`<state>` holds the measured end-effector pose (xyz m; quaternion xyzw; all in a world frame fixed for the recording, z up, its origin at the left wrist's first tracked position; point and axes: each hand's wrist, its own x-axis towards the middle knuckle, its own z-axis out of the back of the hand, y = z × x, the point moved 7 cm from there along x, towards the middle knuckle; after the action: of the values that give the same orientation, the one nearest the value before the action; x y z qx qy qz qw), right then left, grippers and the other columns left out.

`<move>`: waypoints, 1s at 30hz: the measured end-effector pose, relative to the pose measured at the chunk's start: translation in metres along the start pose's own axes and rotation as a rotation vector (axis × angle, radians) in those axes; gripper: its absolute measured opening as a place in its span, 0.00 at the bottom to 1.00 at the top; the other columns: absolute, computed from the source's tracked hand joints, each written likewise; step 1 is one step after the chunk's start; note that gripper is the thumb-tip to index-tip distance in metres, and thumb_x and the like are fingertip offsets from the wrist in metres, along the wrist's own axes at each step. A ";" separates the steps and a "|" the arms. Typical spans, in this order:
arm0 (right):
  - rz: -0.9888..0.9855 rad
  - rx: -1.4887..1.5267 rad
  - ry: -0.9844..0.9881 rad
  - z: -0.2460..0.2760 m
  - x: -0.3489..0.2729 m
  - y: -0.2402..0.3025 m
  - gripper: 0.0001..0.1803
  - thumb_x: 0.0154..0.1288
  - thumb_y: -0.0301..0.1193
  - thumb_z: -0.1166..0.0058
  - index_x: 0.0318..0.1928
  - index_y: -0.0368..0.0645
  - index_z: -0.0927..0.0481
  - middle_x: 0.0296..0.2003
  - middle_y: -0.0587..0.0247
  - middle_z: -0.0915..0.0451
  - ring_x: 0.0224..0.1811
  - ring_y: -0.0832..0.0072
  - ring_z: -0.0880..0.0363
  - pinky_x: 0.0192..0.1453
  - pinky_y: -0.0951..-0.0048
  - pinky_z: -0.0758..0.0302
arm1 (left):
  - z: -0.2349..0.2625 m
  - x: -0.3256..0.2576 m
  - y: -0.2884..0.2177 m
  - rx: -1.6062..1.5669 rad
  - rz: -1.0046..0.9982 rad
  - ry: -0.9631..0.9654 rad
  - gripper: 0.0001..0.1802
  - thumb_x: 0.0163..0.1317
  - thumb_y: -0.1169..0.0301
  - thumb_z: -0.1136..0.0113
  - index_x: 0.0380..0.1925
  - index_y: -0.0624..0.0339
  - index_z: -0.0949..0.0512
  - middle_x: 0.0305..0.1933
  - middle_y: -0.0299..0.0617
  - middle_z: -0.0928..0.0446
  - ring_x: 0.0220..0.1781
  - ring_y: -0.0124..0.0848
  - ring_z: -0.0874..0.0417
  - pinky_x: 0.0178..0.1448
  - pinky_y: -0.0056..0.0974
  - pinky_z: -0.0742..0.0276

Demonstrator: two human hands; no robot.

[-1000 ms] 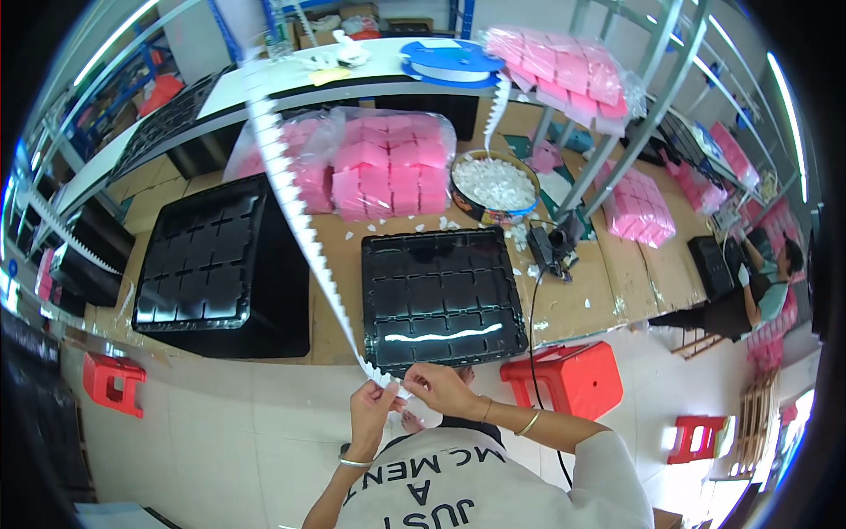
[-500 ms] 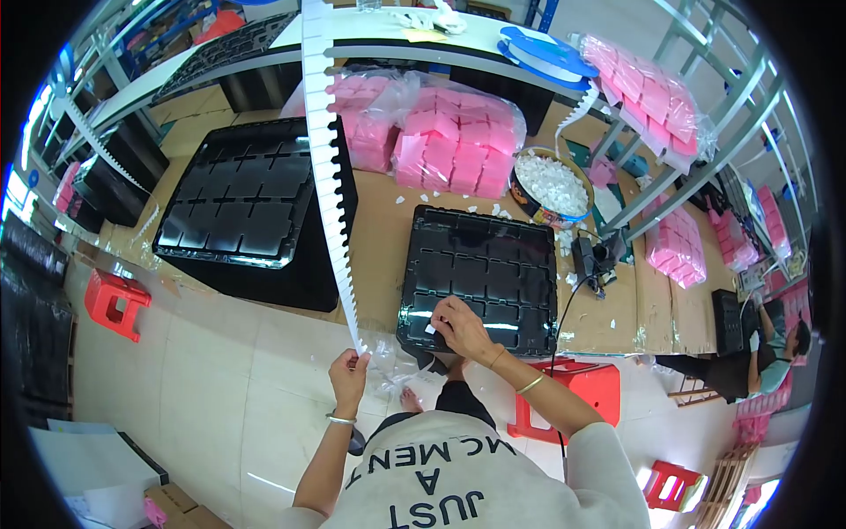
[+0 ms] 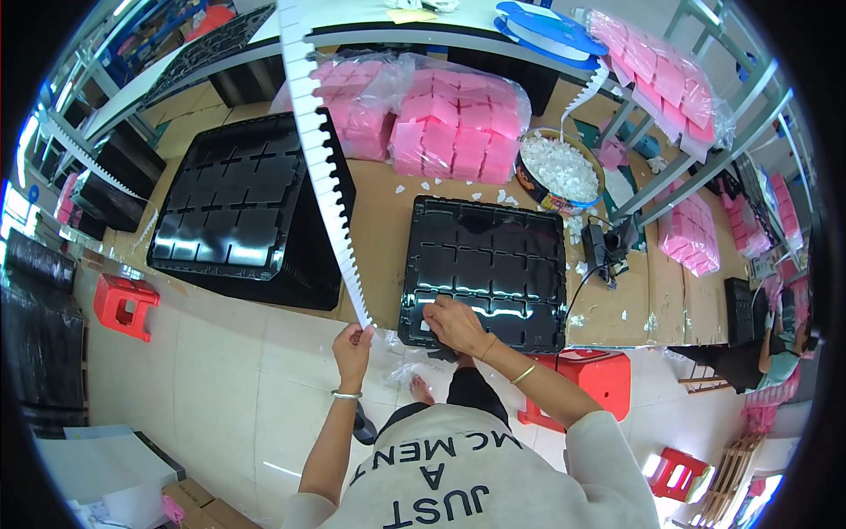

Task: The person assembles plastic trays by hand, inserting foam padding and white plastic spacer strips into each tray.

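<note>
A long white strip (image 3: 328, 189) with a row of notched tabs runs down from the top of the view. Its lower end is pinched in my left hand (image 3: 353, 351), just off the table's front edge. My right hand (image 3: 458, 326) has its fingers drawn together over the near left part of a black plastic tray (image 3: 489, 247) with moulded compartments. Beside those fingertips a small white piece (image 3: 425, 325) shows on the tray. Whatever the fingers hold is hidden beneath them.
A tall stack of black trays (image 3: 220, 189) stands at left. Behind are bagged pink blocks (image 3: 458, 123). A round tub (image 3: 560, 169) of white bits and a black device with a cable (image 3: 604, 256) stand at right. Red stools (image 3: 595, 379) are below; a blue reel (image 3: 546, 35) sits above.
My right hand has shifted slightly left on the tray. The left hand still holds the strip, whose upper part has swung left. The whole view has shifted a little.
</note>
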<state>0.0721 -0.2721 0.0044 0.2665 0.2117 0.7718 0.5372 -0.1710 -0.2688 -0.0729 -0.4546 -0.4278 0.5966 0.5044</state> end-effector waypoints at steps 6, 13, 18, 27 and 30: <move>0.046 -0.029 0.061 -0.021 0.001 -0.004 0.04 0.63 0.27 0.46 0.35 0.40 0.23 0.35 0.50 0.21 0.39 0.51 0.19 0.43 0.53 0.22 | -0.004 0.013 -0.003 -0.089 -0.004 0.009 0.11 0.63 0.68 0.31 0.34 0.67 0.19 0.25 0.33 0.21 0.26 0.21 0.24 0.32 0.27 0.27; 0.004 -0.026 0.127 -0.026 -0.006 -0.009 0.05 0.64 0.28 0.47 0.35 0.39 0.23 0.35 0.50 0.21 0.39 0.51 0.19 0.42 0.53 0.22 | 0.023 -0.012 -0.046 -0.164 -0.052 -0.173 0.22 0.66 0.71 0.34 0.57 0.66 0.28 0.51 0.40 0.25 0.32 0.21 0.23 0.35 0.26 0.28; -0.031 -0.046 0.061 -0.017 -0.001 -0.007 0.04 0.64 0.27 0.47 0.35 0.40 0.21 0.33 0.51 0.23 0.38 0.50 0.20 0.42 0.54 0.22 | 0.049 -0.051 -0.082 -0.095 -0.046 -0.249 0.21 0.67 0.76 0.38 0.59 0.65 0.31 0.54 0.41 0.27 0.33 0.22 0.25 0.43 0.29 0.24; -0.140 0.253 -0.240 0.092 -0.005 -0.023 0.04 0.62 0.24 0.40 0.37 0.40 0.20 0.31 0.53 0.20 0.35 0.55 0.18 0.40 0.63 0.22 | -0.039 -0.019 -0.142 -0.189 -0.085 0.189 0.18 0.69 0.79 0.41 0.58 0.67 0.26 0.57 0.43 0.22 0.48 0.25 0.19 0.50 0.29 0.22; -0.240 0.204 -0.319 0.132 -0.007 -0.077 0.04 0.62 0.24 0.40 0.37 0.39 0.19 0.31 0.53 0.19 0.33 0.59 0.17 0.39 0.65 0.21 | -0.076 0.020 -0.150 -0.261 -0.091 0.284 0.24 0.69 0.77 0.41 0.65 0.66 0.29 0.63 0.45 0.25 0.49 0.26 0.19 0.52 0.29 0.21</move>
<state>0.2137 -0.2482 0.0576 0.4110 0.2312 0.6249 0.6222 -0.0666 -0.2258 0.0537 -0.5760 -0.4461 0.4426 0.5228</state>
